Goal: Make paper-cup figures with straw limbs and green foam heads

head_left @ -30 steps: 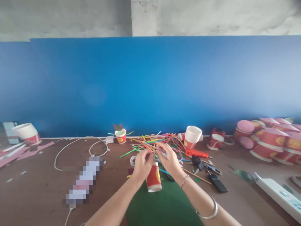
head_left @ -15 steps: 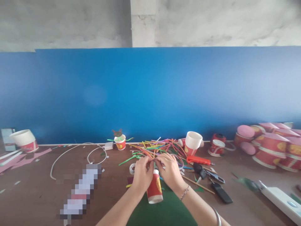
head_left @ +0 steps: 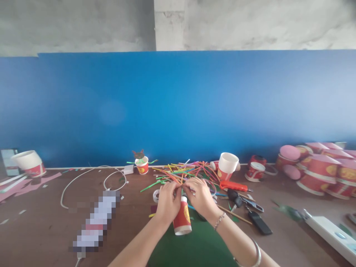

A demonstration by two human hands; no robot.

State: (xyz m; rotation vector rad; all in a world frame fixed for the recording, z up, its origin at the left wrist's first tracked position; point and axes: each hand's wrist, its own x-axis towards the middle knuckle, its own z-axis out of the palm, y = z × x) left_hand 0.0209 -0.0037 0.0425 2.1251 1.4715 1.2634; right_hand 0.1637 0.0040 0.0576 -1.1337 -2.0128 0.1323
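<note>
Over the front middle of the table, my left hand (head_left: 169,200) and my right hand (head_left: 198,194) meet at their fingertips. The fingers of both are pinched together, and whatever they hold is too small or hidden to name. Just below them a red and white paper cup (head_left: 182,218) lies partly covered by my left hand, on a dark green sheet (head_left: 191,248). Directly beyond the fingertips spreads a heap of coloured strips like pipe cleaners (head_left: 191,170), with orange ones closest. A roll of tape (head_left: 156,195) is left of my left hand.
A paper-cup figure (head_left: 142,165) with green arms stands at the back. Right of the heap are a stacked cup (head_left: 228,165), an orange-handled tool (head_left: 233,186) and keys (head_left: 235,198). Pink-topped cups (head_left: 319,170) fill the far right. A white cable (head_left: 65,196) curls at left.
The view has tilted slightly, so the table sits a little higher. Both hands keep their pinch at nearly the same place above the cup.
</note>
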